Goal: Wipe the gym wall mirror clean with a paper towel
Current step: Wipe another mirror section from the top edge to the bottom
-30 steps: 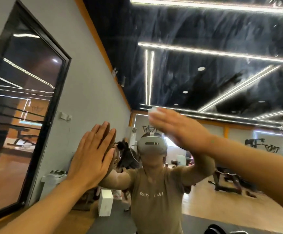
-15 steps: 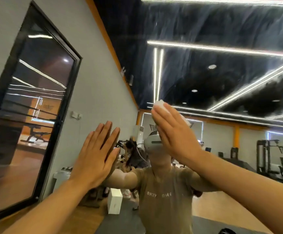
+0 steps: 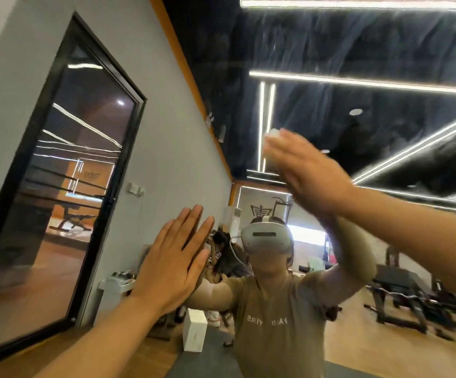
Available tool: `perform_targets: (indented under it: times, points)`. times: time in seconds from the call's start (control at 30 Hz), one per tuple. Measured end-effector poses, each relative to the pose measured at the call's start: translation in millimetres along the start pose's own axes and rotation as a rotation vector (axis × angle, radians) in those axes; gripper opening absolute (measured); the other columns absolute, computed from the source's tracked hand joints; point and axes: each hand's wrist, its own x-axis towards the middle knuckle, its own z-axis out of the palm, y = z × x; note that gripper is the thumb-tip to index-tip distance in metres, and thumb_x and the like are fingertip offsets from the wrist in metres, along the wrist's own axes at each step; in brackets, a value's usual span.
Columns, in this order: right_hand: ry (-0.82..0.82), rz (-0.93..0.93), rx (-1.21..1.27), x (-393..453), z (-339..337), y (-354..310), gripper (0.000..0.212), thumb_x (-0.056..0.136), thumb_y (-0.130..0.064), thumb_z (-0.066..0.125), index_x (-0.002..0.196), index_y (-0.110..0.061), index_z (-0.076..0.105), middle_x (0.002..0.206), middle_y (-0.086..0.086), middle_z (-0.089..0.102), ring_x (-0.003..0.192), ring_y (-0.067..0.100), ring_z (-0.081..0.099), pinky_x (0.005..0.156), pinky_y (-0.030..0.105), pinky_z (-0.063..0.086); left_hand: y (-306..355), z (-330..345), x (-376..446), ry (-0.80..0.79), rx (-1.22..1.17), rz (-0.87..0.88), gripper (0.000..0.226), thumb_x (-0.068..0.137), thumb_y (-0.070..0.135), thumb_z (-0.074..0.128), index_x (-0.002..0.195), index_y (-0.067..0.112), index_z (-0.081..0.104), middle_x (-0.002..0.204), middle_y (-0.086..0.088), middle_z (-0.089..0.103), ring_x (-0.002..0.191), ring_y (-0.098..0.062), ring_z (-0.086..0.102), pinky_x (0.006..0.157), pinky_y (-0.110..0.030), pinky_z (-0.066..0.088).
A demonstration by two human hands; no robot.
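Gym wall mirror (image 3: 384, 118) straight ahead, filling the centre and right of the view, reflecting a dark ceiling crossed by bright light strips (image 3: 357, 81) and a wooden floor with a weight bench (image 3: 401, 301). Left hand (image 3: 173, 264) flat against the glass low and left of centre, fingers straight and close together, pointing up, holding nothing. Right hand (image 3: 307, 173) higher and to the right, blurred, fingers extended and pressed toward the glass over a white paper towel (image 3: 273, 135), of which only a small wad shows past the fingertips. Cannot tell how much of the towel lies under the palm. Both forearms bare, reaching in from the bottom left and the right edge.

In the reflection, between the two hands, a person in a tan T-shirt (image 3: 278, 323) wearing a white headset (image 3: 266, 237), arms raised to meet the hands on the glass. Low in the reflection beside the T-shirt, a white box (image 3: 195, 334) standing on the floor. On the grey wall to the left, a black-framed window (image 3: 66, 186), well apart from the left hand, and nearer the mirror a small white wall switch (image 3: 135, 188).
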Motion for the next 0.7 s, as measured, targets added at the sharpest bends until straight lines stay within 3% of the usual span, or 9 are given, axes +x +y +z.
perform_targets:
  times: [0.07,0.13,0.2,0.3,0.4,0.47,0.53,0.6,0.7]
  points:
    - [0.121,0.147,0.022,30.9,-9.3,17.3,0.043,0.104,-0.017,0.043,0.145,-0.005,0.048,0.151,0.014,0.044,0.144,0.028,0.03,0.118,0.012,0.003,-0.8,3.1,0.6,0.01,0.004,0.003,0.064,0.104,0.042,0.03,0.161,0.027,0.005,0.169,0.001,0.004,0.155,-0.016,0.002,0.123,-0.031,-0.002]
    - [0.177,0.326,0.056,49.6,-5.5,15.5,0.043,0.104,-0.01,0.046,0.147,-0.004,0.045,0.153,0.013,0.041,0.147,0.029,0.027,0.119,0.017,0.006,-1.1,5.6,0.3,0.016,0.002,0.001,0.063,0.105,0.041,0.03,0.161,0.027,0.005,0.169,0.001,0.004,0.155,-0.017,0.002,0.123,-0.032,0.0]
    - [0.214,0.387,0.08,54.2,6.1,-4.5,0.041,0.102,-0.007,0.049,0.143,-0.002,0.048,0.149,0.015,0.045,0.143,0.031,0.035,0.119,0.024,0.018,-2.0,7.1,0.6,0.014,0.0,-0.006,0.063,0.105,0.042,0.028,0.161,0.027,0.005,0.169,0.002,0.002,0.155,-0.017,0.002,0.123,-0.033,0.001]
    - [0.12,0.159,0.114,29.7,22.6,-43.2,0.039,0.103,-0.015,0.049,0.141,-0.005,0.053,0.147,0.012,0.05,0.142,0.028,0.038,0.121,0.037,0.027,-4.1,12.4,-0.7,-0.009,-0.011,-0.004,0.064,0.106,0.045,0.024,0.161,0.023,0.001,0.169,0.002,-0.003,0.155,-0.016,-0.001,0.122,-0.036,0.004]
    - [-0.035,-0.042,0.157,-13.6,37.1,-72.5,0.045,0.101,-0.016,0.052,0.146,-0.013,0.049,0.153,0.007,0.045,0.146,0.025,0.034,0.117,0.05,0.035,-6.8,11.1,-1.8,-0.003,-0.083,-0.019,0.071,0.105,0.049,0.024,0.159,0.022,-0.012,0.167,0.006,-0.018,0.153,-0.011,-0.012,0.122,-0.029,-0.008]
    - [-0.12,-0.182,0.195,-41.5,43.1,-90.6,0.047,0.1,-0.015,0.052,0.147,-0.016,0.048,0.155,0.003,0.042,0.148,0.023,0.032,0.117,0.047,0.034,-5.2,8.3,-5.2,0.001,-0.139,-0.065,0.073,0.103,0.054,0.021,0.156,0.028,-0.022,0.163,0.01,-0.028,0.15,-0.007,-0.021,0.119,-0.022,-0.017]
    - [-0.179,-0.333,0.185,-61.2,45.6,-101.9,0.048,0.098,-0.02,0.046,0.146,-0.019,0.049,0.155,-0.001,0.043,0.148,0.019,0.03,0.121,0.037,0.026,-3.1,7.4,-9.7,0.006,-0.173,-0.12,0.072,0.101,0.056,0.017,0.153,0.031,-0.026,0.162,0.011,-0.031,0.149,-0.007,-0.024,0.118,-0.023,-0.018]
    - [-0.236,-0.458,0.175,-70.2,45.8,-102.7,0.05,0.096,-0.016,0.047,0.146,-0.021,0.049,0.155,-0.004,0.042,0.15,0.016,0.026,0.123,0.03,0.019,-4.7,8.2,-15.9,0.019,-0.123,-0.125,0.072,0.103,0.052,0.02,0.157,0.025,-0.018,0.166,0.005,-0.022,0.152,-0.011,-0.017,0.12,-0.027,-0.013]
    - [-0.251,-0.515,0.187,-59.4,47.3,-85.1,0.066,0.087,-0.001,0.064,0.147,-0.021,0.046,0.157,-0.002,0.04,0.149,0.019,0.028,0.116,0.04,0.036,-14.2,10.5,-22.4,0.01,-0.024,-0.08,0.069,0.105,0.048,0.025,0.161,0.015,0.0,0.169,-0.003,-0.007,0.155,-0.017,-0.004,0.123,-0.033,-0.004]
